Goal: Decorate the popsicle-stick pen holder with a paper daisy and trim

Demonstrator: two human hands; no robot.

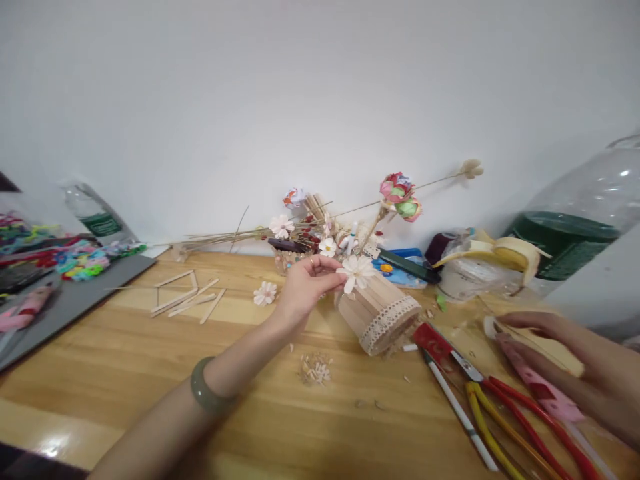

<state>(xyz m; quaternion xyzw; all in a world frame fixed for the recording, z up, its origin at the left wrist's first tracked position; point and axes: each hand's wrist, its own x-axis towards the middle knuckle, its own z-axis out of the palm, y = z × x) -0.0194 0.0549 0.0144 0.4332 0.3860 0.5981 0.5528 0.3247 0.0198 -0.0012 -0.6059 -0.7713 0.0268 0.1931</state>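
Note:
My left hand [306,285], with a green bangle on the wrist, pinches a white flower [357,273] between thumb and fingers. The flower is against the side of a small pot made of wooden sticks [367,303], which lies tilted with its lace-trimmed end toward the lower right. At the right, my right hand [560,360] has its thumb and forefinger around the white-tipped end of a pink glue gun [543,393]; its other fingers are partly hidden. A thin stem crosses near these fingers. Another white flower [265,293] lies left of the pot.
Pliers with red and yellow handles [520,407] and a white pencil-like stick [460,413] lie front right. Wooden sticks [187,297] and small chips [316,369] are scattered left. Behind stand paper flowers [397,189], a peeled banana [515,253] and a large bottle [575,227].

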